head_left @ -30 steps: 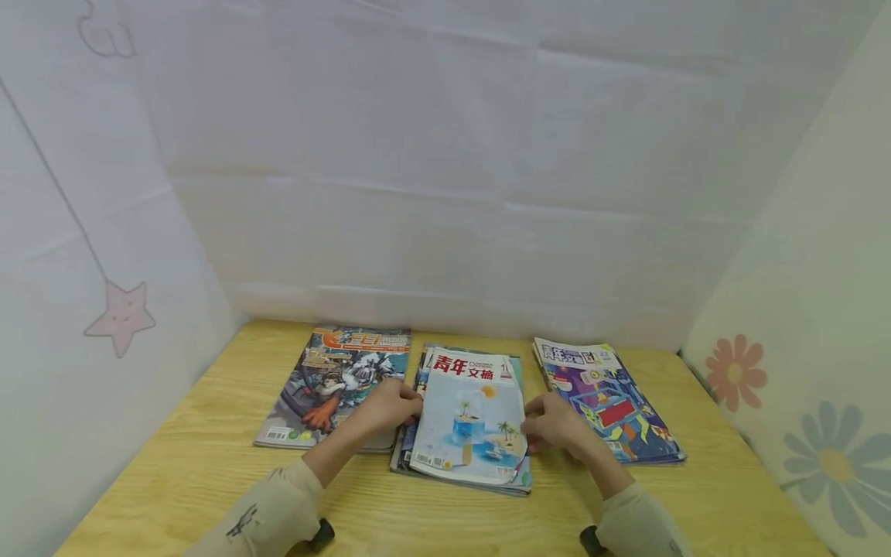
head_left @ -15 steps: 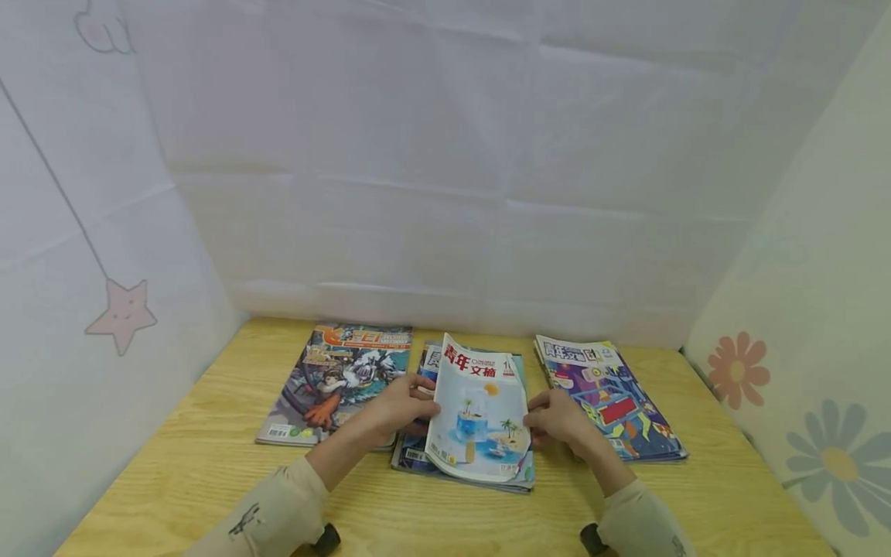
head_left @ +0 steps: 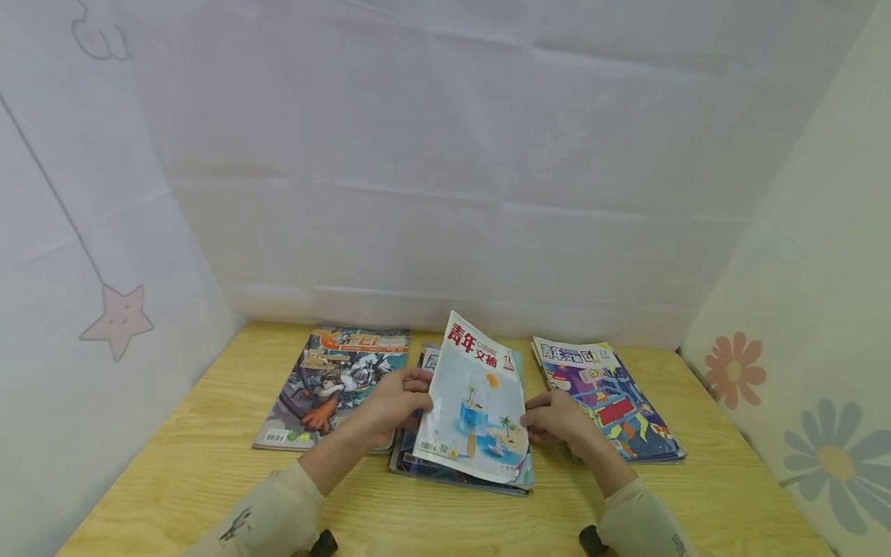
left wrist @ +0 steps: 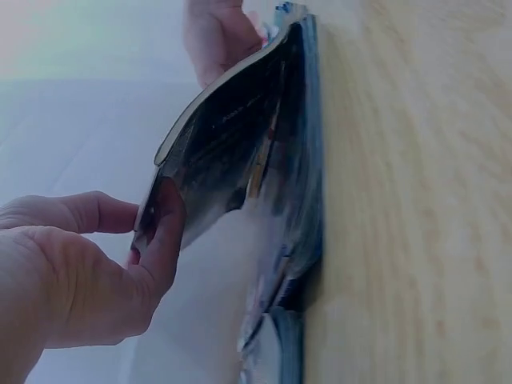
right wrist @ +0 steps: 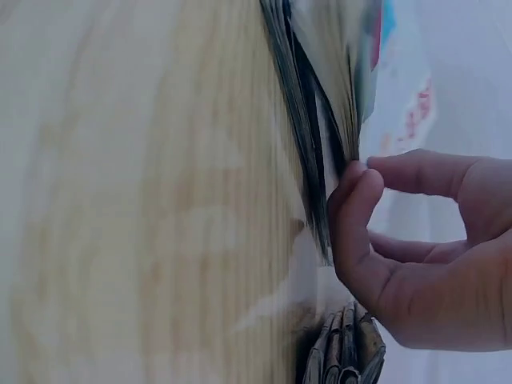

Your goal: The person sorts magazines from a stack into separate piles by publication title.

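Note:
A white-and-blue magazine (head_left: 473, 418) with red title characters is tilted, its left side raised above the middle pile of magazines (head_left: 411, 466). My left hand (head_left: 390, 402) pinches its left edge; in the left wrist view, thumb and fingers of the left hand (left wrist: 96, 272) grip it from both sides and the cover bows. At its right edge my right hand (head_left: 557, 418) pinches the pages low down. From the right wrist view, the thumb and forefinger of the right hand (right wrist: 432, 256) close on the page edges (right wrist: 344, 96), beside the pile underneath.
To the left lies a magazine with a fantasy-figure cover (head_left: 348, 379), partly behind my left forearm. Right of the middle pile is a stack with a purple cover (head_left: 612, 402). A white cloth (head_left: 445, 170) rises behind the wooden table (head_left: 376, 518).
The left edge of the top magazine has come up off the pile with my left hand, uncovering more of the magazines below. My right hand has stayed at the right edge.

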`<state>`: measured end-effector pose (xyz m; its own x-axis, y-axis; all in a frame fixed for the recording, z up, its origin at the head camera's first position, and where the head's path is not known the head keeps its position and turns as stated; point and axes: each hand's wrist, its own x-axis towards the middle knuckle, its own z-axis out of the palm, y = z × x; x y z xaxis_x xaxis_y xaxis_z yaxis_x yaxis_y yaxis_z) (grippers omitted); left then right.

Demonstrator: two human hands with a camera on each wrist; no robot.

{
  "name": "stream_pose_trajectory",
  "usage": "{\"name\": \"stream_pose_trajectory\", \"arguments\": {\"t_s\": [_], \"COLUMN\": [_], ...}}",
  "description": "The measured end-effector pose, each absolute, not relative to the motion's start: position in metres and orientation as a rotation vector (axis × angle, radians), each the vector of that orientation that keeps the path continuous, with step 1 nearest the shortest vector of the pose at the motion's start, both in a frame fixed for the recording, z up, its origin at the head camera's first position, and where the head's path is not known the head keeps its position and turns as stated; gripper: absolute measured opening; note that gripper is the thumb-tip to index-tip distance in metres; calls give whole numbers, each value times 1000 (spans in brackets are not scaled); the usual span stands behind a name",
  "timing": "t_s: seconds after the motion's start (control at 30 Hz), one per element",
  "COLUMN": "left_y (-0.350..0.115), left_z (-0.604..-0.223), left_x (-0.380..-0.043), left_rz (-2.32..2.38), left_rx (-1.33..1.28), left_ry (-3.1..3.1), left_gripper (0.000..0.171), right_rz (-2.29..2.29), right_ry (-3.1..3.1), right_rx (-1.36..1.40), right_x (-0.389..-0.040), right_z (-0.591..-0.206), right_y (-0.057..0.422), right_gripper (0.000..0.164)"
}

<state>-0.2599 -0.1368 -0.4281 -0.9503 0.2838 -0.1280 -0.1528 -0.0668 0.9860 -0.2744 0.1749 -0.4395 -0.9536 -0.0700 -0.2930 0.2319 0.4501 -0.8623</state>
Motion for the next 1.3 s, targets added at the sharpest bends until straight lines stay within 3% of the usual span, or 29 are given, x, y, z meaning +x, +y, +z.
{"name": "stream_pose_trajectory", "arguments": {"t_s": [0.37,0.77,1.0,1.3], "left_y": [-141,-133,-115,-65], "left_z": [-408,-421,-427,-432], "left_x": [-258,-273,-282,-288], "left_rz": [2128,2171,2190,2253], "left_rx": [184,209,235,164], "left_ry": [1949,1847,1768,1543], "left_gripper": [50,52,56,56], "right_rz": [-1678,-1903,-1966,-1836], "right_ry": [2262,1907,1770,2156], "right_rx": [35,-129,-146,8], "right_x": [-275,-282,-288,-291], "right_z": [-429,-416,-419,-414], "right_y": [178,206,222,252], "right_gripper": [52,73,83,79]}}
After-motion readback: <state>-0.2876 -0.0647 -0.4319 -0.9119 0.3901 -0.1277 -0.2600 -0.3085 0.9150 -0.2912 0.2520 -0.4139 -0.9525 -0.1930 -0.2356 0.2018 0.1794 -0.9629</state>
